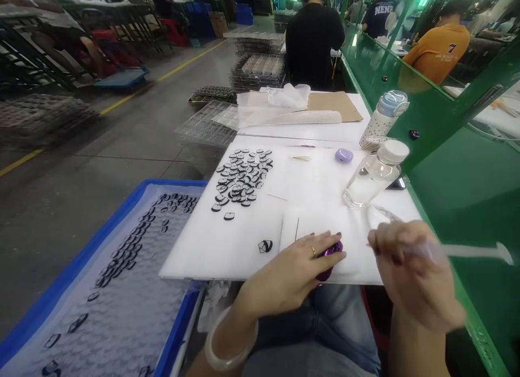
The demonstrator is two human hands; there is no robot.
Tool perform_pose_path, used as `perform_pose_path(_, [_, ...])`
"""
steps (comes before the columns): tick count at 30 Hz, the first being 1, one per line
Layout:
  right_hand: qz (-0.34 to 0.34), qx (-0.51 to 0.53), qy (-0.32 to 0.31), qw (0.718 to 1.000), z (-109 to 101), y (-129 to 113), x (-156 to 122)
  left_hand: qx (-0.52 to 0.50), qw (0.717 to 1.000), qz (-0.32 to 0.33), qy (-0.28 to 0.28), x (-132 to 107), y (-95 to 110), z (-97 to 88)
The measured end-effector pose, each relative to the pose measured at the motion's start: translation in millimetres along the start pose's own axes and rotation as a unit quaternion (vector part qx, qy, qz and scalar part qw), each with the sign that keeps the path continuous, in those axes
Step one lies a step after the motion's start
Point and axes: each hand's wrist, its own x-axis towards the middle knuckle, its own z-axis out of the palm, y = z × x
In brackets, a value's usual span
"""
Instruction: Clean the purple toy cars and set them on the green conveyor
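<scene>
On the white board (pixel 227 241) beside a factory aisle, the left hand (pixel 292 271) grips a purple piece (pixel 330 258); the right hand (pixel 410 268) pinches a blurred tool (pixel 471 251).

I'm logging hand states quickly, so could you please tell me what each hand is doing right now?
Left hand: closed over a purple part on the white board.
Right hand: fingers pinched on a thin clear tool, blurred.
</scene>
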Motion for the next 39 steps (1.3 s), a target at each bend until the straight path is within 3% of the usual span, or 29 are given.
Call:
perform_pose_path(2, [0.000,0.071,-0.040,0.997,5.3,1.1,-11.1,-0.010,1.000,-0.007,-0.002,6.5,-2.6,-0.7])
perform_pose_path(4, [0.013,0.095,-0.041,0.995,10.8,8.1,-19.8,-0.020,0.999,-0.031,0.020,9.9,-2.1,3.5])
perform_pose_path(8, [0.041,0.079,-0.004,0.996,14.7,15.7,-30.2,-0.016,0.989,-0.089,0.114,10.5,4.3,21.6])
perform_pose_path(11, [-0.020,0.080,0.013,0.996,11.6,9.9,-33.9,-0.013,0.978,-0.095,0.186,11.3,7.3,34.1])
perform_pose_path(15, [0.043,-0.008,-0.060,0.997,8.0,10.0,-37.4,-0.019,0.967,-0.093,0.237,14.4,6.8,39.5])
perform_pose_path(19, [-0.009,0.052,-0.029,0.998,6.3,18.3,-40.8,-0.022,0.963,-0.088,0.253,16.1,6.5,38.7])
perform_pose_path(25, [0.031,0.153,-0.047,0.987,-0.2,4.8,-28.0,-0.031,0.960,-0.101,0.259,14.9,8.2,39.2])
perform_pose_path(31, [0.099,0.353,-0.121,0.923,6.3,9.3,-0.6,-0.042,0.959,-0.117,0.254,14.7,8.4,39.1])
perform_pose_path(39, [0.129,0.377,-0.142,0.906,6.4,25.2,1.1,-0.049,0.960,-0.114,0.252,15.5,8.6,38.2])
